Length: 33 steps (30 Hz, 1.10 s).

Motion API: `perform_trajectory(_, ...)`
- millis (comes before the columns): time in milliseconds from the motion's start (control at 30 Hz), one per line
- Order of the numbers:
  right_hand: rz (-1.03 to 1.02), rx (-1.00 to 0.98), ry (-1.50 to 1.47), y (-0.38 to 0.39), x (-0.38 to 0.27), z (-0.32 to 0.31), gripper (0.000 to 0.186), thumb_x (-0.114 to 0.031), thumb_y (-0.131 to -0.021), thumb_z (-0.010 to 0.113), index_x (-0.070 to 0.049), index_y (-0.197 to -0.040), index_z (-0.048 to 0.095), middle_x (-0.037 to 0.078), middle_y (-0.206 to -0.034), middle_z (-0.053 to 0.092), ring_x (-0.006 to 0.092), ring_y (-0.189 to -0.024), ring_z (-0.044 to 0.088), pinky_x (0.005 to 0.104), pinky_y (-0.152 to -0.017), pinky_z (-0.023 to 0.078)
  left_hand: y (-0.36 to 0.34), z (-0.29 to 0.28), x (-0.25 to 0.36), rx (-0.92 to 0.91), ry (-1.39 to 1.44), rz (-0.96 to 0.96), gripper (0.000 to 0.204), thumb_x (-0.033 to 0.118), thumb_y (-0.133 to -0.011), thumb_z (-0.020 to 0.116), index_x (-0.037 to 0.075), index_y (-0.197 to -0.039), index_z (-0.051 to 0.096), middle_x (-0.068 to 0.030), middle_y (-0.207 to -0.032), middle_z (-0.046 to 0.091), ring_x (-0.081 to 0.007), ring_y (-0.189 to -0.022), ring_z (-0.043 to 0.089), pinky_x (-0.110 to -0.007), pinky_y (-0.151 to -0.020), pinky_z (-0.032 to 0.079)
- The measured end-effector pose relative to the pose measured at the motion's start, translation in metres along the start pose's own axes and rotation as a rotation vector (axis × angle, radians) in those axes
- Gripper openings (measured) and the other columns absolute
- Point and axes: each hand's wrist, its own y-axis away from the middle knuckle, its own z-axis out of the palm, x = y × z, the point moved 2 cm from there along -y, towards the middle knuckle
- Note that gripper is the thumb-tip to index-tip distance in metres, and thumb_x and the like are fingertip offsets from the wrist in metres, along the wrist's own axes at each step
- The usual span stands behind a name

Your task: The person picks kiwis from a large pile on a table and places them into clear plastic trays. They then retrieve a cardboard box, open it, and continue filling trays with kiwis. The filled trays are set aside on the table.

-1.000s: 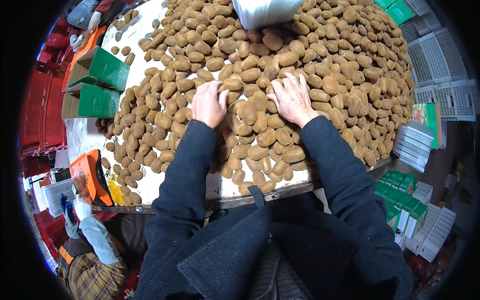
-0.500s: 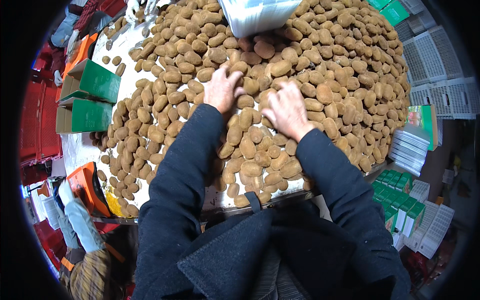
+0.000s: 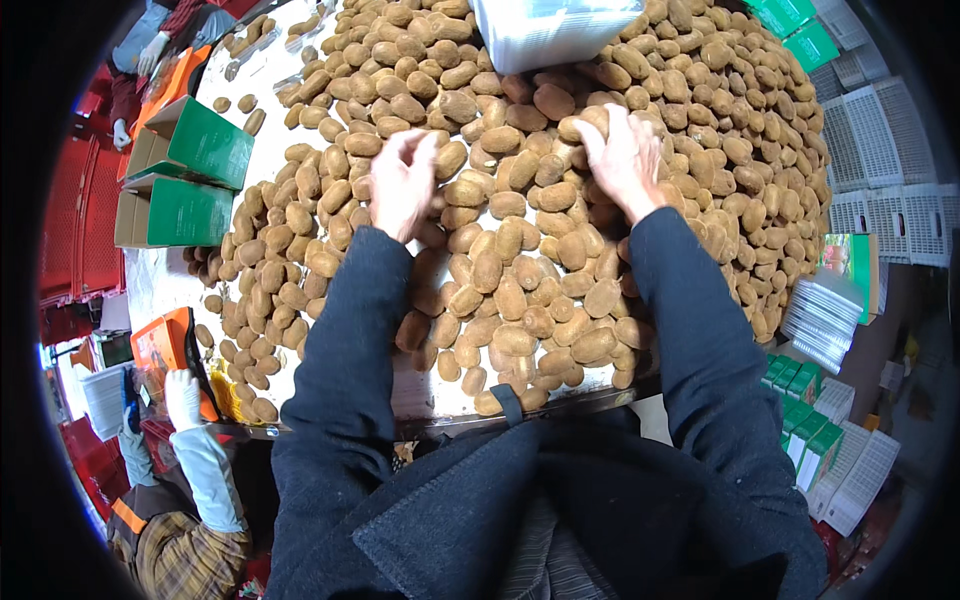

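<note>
Brown, oval, fuzzy kiwifruits (image 3: 740, 180), too many to be counted, are being borne by one white-topped table (image 3: 160, 285); they are being heaped densely on the right and spread more thinly on the left and along the near edge, where patches of white are being exposed. Two bare hands are being held among them, one dark woollen sleeve (image 3: 345, 330) being worn on each arm. The left hand (image 3: 403, 190) is being held left of centre, its thumb and fingers being parted and bent rather than clenched; whether any fruit is being grasped cannot be told. The right hand (image 3: 622, 155) is being laid over the edge of the denser heap, its thumb and forefinger being spread around one fruit; whether that fruit is being gripped or merely touched cannot be told. Beyond the hands, one stack of whitish, translucent plastic trays (image 3: 560, 35) is being cut off by the upper edge of the view. At the table's left side, two open green cardboard cartons (image 3: 205, 145) are being kept side by side, and nearer, one orange-and-black device (image 3: 165, 350) is being approached closely by one white-gloved hand (image 3: 183, 400) of a co-worker in one plaid garment (image 3: 195, 545). At the right, one stack of clear plastic trays (image 3: 825, 320) is being set just beside one green carton with a printed picture (image 3: 862, 265).
</note>
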Motion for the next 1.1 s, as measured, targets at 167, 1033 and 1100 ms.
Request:
perform_trajectory(167,-0.257,-0.33,-0.532,0.068,-0.086,0.007,0.033,-0.032,-0.099,0.062,0.0,-0.107,0.071,0.02,-0.105,0.071,0.0307,-0.092,0.068,0.0439,-0.081,0.054,0.061,0.052,0.013,-0.374,1.077,-0.448,0.039,0.041,-0.107,0.055,0.004,-0.12,0.059,-0.0075,-0.101,0.067,-0.0194,-0.079,0.069,-0.028,-0.068,0.061)
perform_trajectory(1033,-0.526,-0.128,0.26,0.03,0.01,0.027,0.043,-0.013,-0.08,0.075,-0.006,-0.121,0.067,0.013,-0.119,0.066,0.0359,-0.122,0.054,0.0496,-0.106,0.039,-0.014,0.107,0.028,-0.464,-1.191,0.31,0.019,0.014,-0.09,0.062,0.008,-0.095,0.079,-0.0131,-0.098,0.078,-0.0271,-0.093,0.077,-0.04,-0.08,0.06)
perform_trajectory(1100,-0.451,-0.144,0.253,0.025,0.013,0.031,0.047,-0.017,-0.079,0.077,-0.009,-0.124,0.066,0.014,-0.119,0.065,0.0369,-0.122,0.053,0.05,-0.106,0.038,-0.015,0.114,0.027,-0.52,-1.259,0.316,0.022,0.014,-0.093,0.059,0.01,-0.1,0.079,-0.0094,-0.101,0.078,-0.0245,-0.095,0.077,-0.039,-0.081,0.06)
